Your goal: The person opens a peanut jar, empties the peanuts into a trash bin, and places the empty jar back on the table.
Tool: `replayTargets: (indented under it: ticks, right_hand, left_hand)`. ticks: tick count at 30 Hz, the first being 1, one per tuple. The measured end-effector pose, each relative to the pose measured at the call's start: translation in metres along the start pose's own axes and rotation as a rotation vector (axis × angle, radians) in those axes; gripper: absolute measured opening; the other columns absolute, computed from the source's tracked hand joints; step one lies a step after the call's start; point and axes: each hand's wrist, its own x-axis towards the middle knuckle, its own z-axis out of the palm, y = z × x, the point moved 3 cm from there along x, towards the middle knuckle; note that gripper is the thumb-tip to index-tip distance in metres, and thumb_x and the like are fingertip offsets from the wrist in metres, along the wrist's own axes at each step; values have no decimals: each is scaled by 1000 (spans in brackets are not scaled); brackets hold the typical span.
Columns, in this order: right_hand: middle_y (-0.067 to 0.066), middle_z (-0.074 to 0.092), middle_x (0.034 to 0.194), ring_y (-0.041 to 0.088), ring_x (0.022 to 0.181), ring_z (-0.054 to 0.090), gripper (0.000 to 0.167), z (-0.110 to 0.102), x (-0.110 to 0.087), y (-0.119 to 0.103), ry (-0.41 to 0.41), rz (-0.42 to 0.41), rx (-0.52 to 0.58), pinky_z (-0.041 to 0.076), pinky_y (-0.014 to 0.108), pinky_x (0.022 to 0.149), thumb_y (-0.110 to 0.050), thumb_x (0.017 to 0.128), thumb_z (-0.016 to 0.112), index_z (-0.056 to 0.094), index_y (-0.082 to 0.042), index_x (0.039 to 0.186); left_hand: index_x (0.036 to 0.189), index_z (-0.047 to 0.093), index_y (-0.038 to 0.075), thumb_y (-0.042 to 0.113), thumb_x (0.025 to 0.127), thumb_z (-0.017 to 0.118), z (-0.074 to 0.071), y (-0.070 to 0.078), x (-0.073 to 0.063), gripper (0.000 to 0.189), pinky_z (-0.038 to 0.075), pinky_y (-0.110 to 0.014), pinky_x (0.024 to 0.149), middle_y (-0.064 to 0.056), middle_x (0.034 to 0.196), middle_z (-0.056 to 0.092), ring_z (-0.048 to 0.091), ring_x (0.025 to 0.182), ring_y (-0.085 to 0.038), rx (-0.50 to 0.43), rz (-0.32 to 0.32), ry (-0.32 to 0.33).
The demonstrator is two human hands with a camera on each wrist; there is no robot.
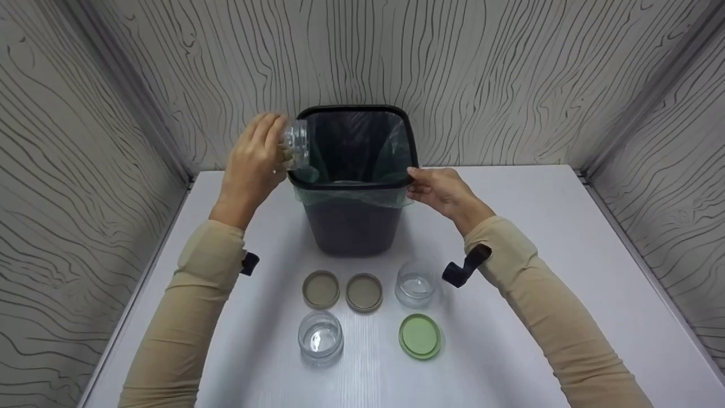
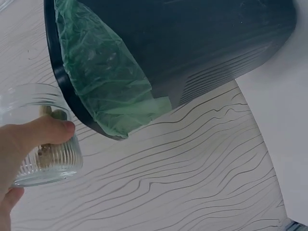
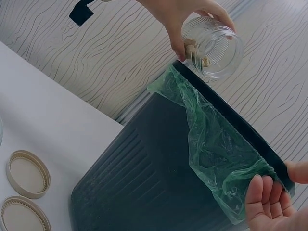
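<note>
My left hand (image 1: 253, 158) grips a clear ribbed glass jar (image 1: 297, 144), tipped on its side with its mouth over the left rim of a dark trash bin (image 1: 354, 226). Small beige and greenish pieces (image 2: 44, 153) lie inside the jar, partly hidden by the thumb. A thin green bag (image 3: 207, 144) lines the bin and folds down over its rim. At the bin's right front corner, my right hand (image 1: 444, 192) pinches the rim and bag edge, thumb on top and fingers curled beneath.
In front of the bin stand two glass jars, one left (image 1: 320, 335) and one right (image 1: 416, 283). Two beige lids (image 1: 321, 289) and a green lid (image 1: 419, 336) lie near them on the white table (image 1: 510, 226). Wood-patterned walls (image 1: 226, 56) rise behind and at the sides.
</note>
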Motion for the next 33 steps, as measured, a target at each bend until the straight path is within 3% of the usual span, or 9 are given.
replayTargets:
  ticks: [4, 11, 17, 28, 33]
  right_hand:
    - [-1, 60, 73, 11, 72, 57, 12, 1, 1, 0, -7, 2, 7, 55, 21, 72, -9, 95, 56, 60, -6, 84]
    - [-1, 60, 73, 11, 71, 57, 11, 2, 2, 1, -11, -2, 0, 55, 21, 72, -9, 95, 56, 59, -5, 86]
    - [-1, 60, 72, 11, 70, 57, 11, 1, 2, 0, -5, -5, 4, 56, 21, 70, -9, 95, 56, 60, -5, 85]
    - [-1, 59, 73, 11, 70, 56, 13, -1, 1, 2, 12, -10, -1, 55, 22, 69, -9, 95, 56, 60, -6, 82]
    - [0, 59, 73, 11, 70, 56, 13, -1, 1, 3, 19, -6, -2, 55, 22, 70, -10, 95, 57, 60, -6, 83]
  left_hand:
    - [131, 49, -7, -9, 73, 71, 0, -5, -1, 62, 46, -42, 112, -23, 130, 57, 52, 126, -38, -10, -25, -14]
    - [126, 52, -7, -11, 80, 62, -4, -6, 0, 47, 48, -41, 109, -23, 124, 60, 56, 122, -37, 28, 44, 55]
    - [128, 53, -8, -10, 82, 60, -3, -4, -1, 46, 49, -42, 108, -23, 126, 60, 56, 122, -37, 69, 88, 32]
    - [128, 53, -7, -9, 88, 57, 2, -1, 1, 40, 49, -40, 108, -22, 126, 60, 56, 122, -36, 77, 90, 49]
    - [127, 53, -7, -12, 84, 57, 3, -2, 3, 43, 49, -41, 108, -23, 125, 60, 56, 122, -37, 41, 70, 50]
